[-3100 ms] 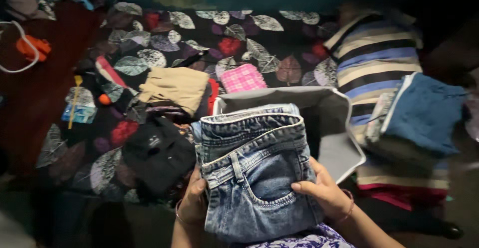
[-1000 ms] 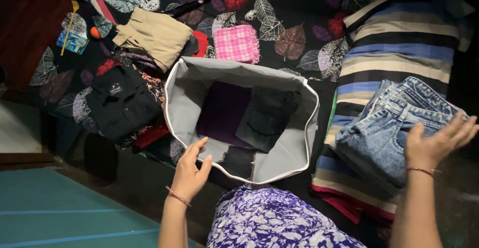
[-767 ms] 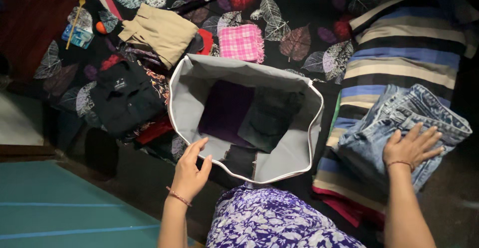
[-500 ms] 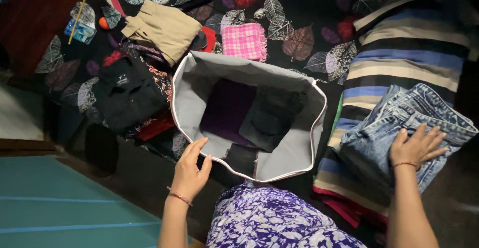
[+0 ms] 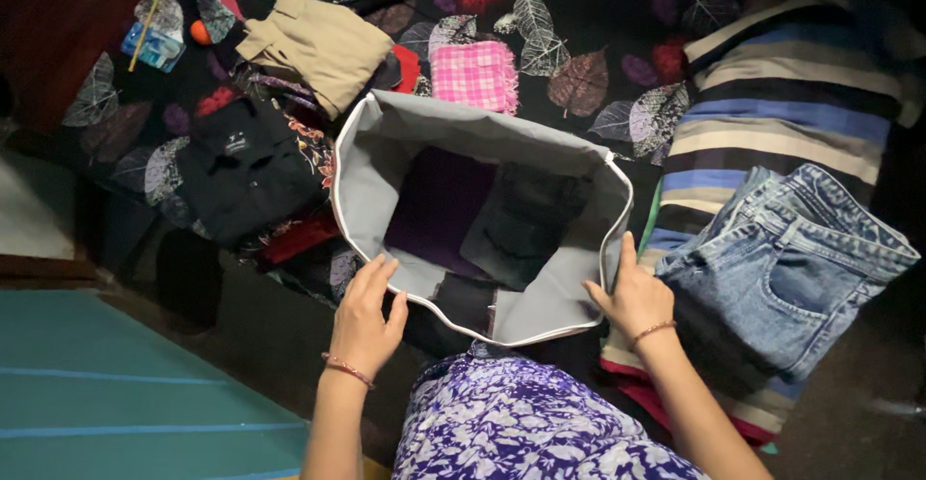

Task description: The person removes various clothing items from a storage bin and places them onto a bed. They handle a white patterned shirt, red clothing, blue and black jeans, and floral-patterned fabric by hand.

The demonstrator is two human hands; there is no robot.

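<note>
Both forearms bare, reach forward from bottom of view, spread apart. Left hand [image 5: 367, 311] palm down, fingers together and pointing forward, slightly curved; thin red bracelet on left wrist. Right hand [image 5: 632, 292] also palm down, index finger stretched straight forward, other fingers bent, thumb out to left; thin bracelet on right wrist too. Right forearm comes in slanted from lower right. Neither hand closed into fist.
</note>
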